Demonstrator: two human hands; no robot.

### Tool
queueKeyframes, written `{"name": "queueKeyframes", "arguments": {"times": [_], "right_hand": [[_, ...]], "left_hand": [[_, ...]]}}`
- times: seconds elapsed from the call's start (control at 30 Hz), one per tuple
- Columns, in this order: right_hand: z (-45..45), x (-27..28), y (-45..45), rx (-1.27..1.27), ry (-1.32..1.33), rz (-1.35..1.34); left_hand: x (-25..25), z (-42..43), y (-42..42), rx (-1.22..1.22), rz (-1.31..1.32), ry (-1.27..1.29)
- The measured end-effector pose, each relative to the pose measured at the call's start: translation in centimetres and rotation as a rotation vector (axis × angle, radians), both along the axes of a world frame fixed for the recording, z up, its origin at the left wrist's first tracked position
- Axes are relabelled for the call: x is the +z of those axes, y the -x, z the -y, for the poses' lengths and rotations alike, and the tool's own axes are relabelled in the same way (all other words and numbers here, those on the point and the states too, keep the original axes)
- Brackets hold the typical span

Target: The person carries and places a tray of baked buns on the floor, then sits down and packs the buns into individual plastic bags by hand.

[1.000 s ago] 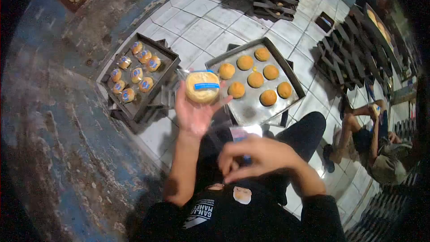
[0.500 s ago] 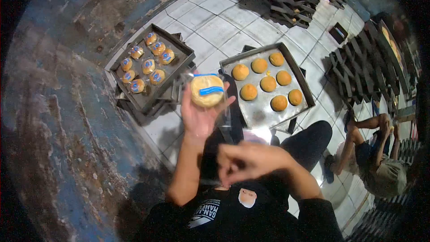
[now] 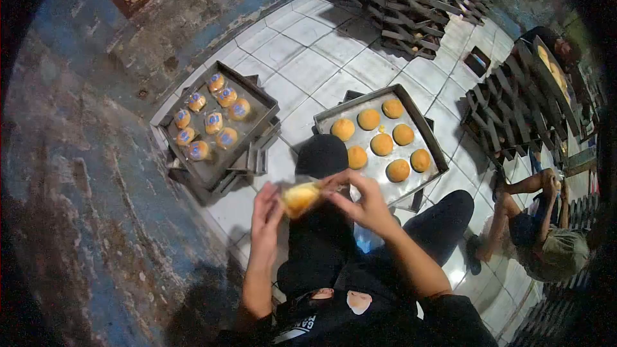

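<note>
A bun in a clear wrapper [image 3: 300, 199], blurred by motion, is held between my two hands above my dark-clothed leg. My left hand [image 3: 265, 213] supports its left side with the fingers against it. At its right end, my right hand [image 3: 357, 198] pinches the wrapper. Beyond my hands to the right, a metal tray [image 3: 373, 183] bears several unwrapped golden buns [image 3: 382, 144]. Over on the left, a darker tray [image 3: 257, 98] holds several wrapped buns with blue labels [image 3: 213, 122].
Stacked dark trays [image 3: 411, 6] stand at the top, with another stack [image 3: 508, 106] at the right. A seated person [image 3: 546, 231] is at the far right. A worn wall [image 3: 83, 154] runs along the left side of the tiled floor [image 3: 283, 45].
The wrapped bun has moved down towards my lap and tilted. My right hand has risen from my lap to grip the wrapper, and my left hand has turned to its side.
</note>
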State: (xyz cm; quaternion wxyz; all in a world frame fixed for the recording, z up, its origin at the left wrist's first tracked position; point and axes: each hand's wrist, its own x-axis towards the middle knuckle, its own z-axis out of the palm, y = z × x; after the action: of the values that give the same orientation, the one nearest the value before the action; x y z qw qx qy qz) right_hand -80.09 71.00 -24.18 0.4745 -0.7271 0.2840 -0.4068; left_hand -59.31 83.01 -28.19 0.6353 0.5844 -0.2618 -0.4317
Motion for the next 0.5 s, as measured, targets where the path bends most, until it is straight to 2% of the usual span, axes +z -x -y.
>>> {"name": "queueKeyframes", "arguments": {"times": [0.07,0.1,0.17,0.2,0.33,0.4,0.5], "right_hand": [[-0.1,-2.0,0.3,-0.022,-0.092,-0.171],[0.0,-2.1,0.1,-0.013,-0.093,-0.172],[0.0,-2.3,-0.1,-0.021,-0.271,-0.004],[0.2,-1.7,0.0,0.027,-0.318,-0.013],[0.9,-2.1,0.4,0.053,-0.338,-0.068],[0.9,-2.1,0.2,0.04,-0.449,0.028],[1.2,-1.9,0.3,0.039,-0.37,-0.046]], "left_hand": [[-1.5,0.1,-0.5,-0.072,0.003,0.015],[-1.3,0.1,-0.5,-0.138,0.007,0.028],[-0.8,0.3,0.1,-0.102,0.095,0.01],[-1.1,0.5,0.0,-0.103,0.109,0.024],[-1.4,1.2,-0.5,-0.14,0.136,0.045],[-1.0,1.8,-0.5,-0.161,0.138,0.037],[-0.5,2.5,-0.6,-0.184,0.183,0.047]]}}
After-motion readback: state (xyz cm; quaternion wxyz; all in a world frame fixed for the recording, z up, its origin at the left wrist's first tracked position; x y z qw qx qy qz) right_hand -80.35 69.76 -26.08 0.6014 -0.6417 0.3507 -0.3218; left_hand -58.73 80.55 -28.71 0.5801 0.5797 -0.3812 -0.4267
